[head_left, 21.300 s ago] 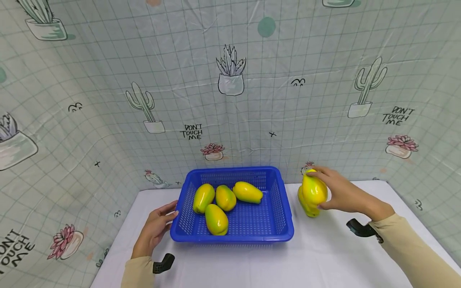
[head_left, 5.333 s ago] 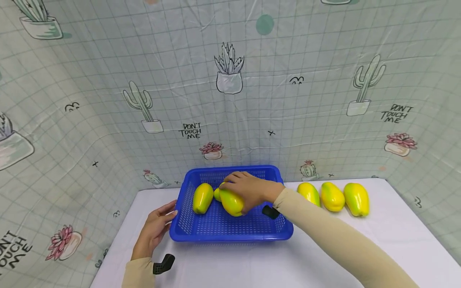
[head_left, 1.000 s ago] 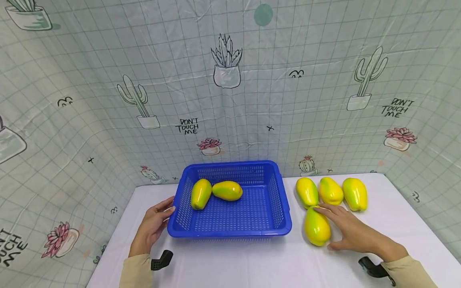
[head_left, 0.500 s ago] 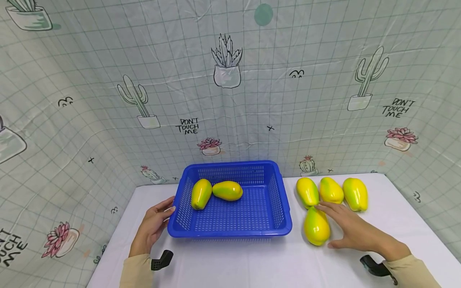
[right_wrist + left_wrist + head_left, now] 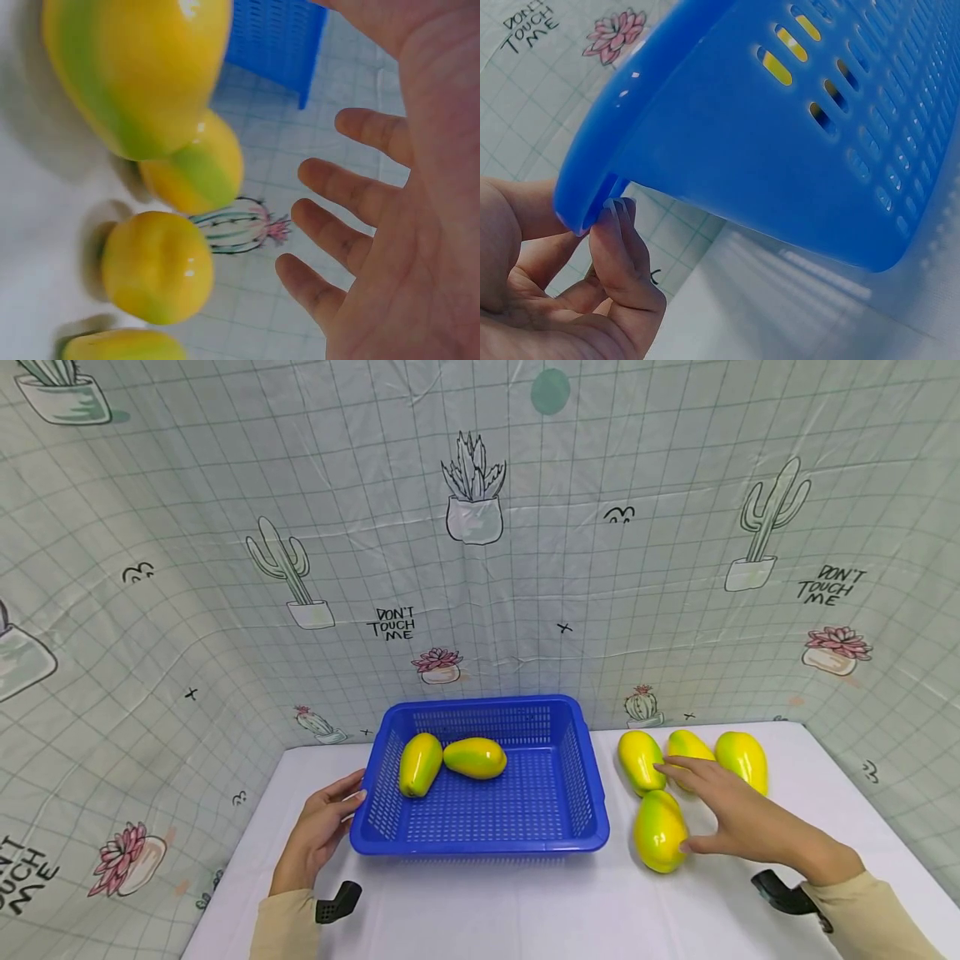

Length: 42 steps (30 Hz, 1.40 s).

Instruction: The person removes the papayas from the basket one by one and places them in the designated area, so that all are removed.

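A blue plastic basket (image 5: 577, 777) stands on the white table with two yellow-green papayas (image 5: 420, 764) (image 5: 474, 757) inside. To its right three more papayas (image 5: 640, 762) lie in a row, and a fourth papaya (image 5: 658, 833) lies in front of them. My right hand (image 5: 712, 810) hovers open over these, fingers spread, thumb near the front one. The right wrist view shows the spread fingers (image 5: 337, 225) and the front papaya (image 5: 135, 67). My left hand (image 5: 322, 831) rests against the basket's left rim, its fingertips (image 5: 619, 225) touching the rim of the basket (image 5: 765, 142).
A cactus-print sheet (image 5: 480, 568) hangs close behind and around the table. The white tabletop (image 5: 525, 910) stretches in front of the basket, with its right edge (image 5: 885, 827) not far beyond the papayas.
Earlier my right hand carried papayas out of the basket to the table. In the last second it let go of the front papaya and lifted slightly toward the row. The left hand stayed put.
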### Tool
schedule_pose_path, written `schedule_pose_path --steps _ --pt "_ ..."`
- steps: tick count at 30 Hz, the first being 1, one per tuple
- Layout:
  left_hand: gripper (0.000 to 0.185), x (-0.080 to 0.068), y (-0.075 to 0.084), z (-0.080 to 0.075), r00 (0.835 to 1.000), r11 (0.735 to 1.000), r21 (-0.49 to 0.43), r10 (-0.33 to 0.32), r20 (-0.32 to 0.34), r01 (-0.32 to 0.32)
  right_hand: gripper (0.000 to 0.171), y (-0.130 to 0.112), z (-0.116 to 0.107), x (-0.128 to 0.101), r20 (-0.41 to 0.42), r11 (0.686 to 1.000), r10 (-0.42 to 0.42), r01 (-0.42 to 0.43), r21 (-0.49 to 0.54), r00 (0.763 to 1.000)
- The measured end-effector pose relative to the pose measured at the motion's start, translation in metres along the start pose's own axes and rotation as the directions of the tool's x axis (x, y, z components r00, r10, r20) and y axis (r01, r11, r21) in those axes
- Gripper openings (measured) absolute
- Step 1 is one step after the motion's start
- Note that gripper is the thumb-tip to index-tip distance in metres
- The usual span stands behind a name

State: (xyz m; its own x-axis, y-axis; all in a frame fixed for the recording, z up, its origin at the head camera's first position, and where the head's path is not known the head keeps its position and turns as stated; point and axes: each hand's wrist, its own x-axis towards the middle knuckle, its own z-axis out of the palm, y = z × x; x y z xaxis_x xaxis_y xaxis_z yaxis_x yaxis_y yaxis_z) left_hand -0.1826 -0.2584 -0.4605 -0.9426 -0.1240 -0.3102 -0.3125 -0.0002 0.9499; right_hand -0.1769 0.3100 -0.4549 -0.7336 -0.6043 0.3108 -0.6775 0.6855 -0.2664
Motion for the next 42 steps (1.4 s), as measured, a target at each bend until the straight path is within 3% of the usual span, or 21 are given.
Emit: schedule_pose_path --steps 10,17,23,31,42 --pt "0.053 -0.002 0.001 0.001 1.000 1.000 0.004 -0.004 -0.008 0.004 0.097 -0.008 -0.014 0.024 0.002 0.999 -0.032 0.032 -0.031 1.000" --pt "0.053 -0.001 0.000 0.000 1.000 1.000 -0.001 0.007 0.000 -0.007 0.094 -0.013 -0.019 0.044 0.024 0.999 -0.052 0.051 0.005 0.998" --pt "0.052 0.000 -0.001 0.000 1.000 1.000 0.001 0.009 0.000 -0.009 0.090 -0.017 -0.020 0.059 0.029 0.996 -0.085 0.085 -0.001 0.996" --pt "0.052 -0.001 -0.001 0.001 1.000 1.000 0.007 0.007 -0.008 -0.007 0.088 -0.024 -0.022 0.079 0.079 0.998 -0.065 0.066 -0.001 0.995" --pt "0.052 -0.001 -0.004 0.001 1.000 1.000 0.012 0.006 -0.014 -0.006 0.088 -0.032 -0.021 0.109 0.094 0.992 -0.125 0.124 0.010 0.988"
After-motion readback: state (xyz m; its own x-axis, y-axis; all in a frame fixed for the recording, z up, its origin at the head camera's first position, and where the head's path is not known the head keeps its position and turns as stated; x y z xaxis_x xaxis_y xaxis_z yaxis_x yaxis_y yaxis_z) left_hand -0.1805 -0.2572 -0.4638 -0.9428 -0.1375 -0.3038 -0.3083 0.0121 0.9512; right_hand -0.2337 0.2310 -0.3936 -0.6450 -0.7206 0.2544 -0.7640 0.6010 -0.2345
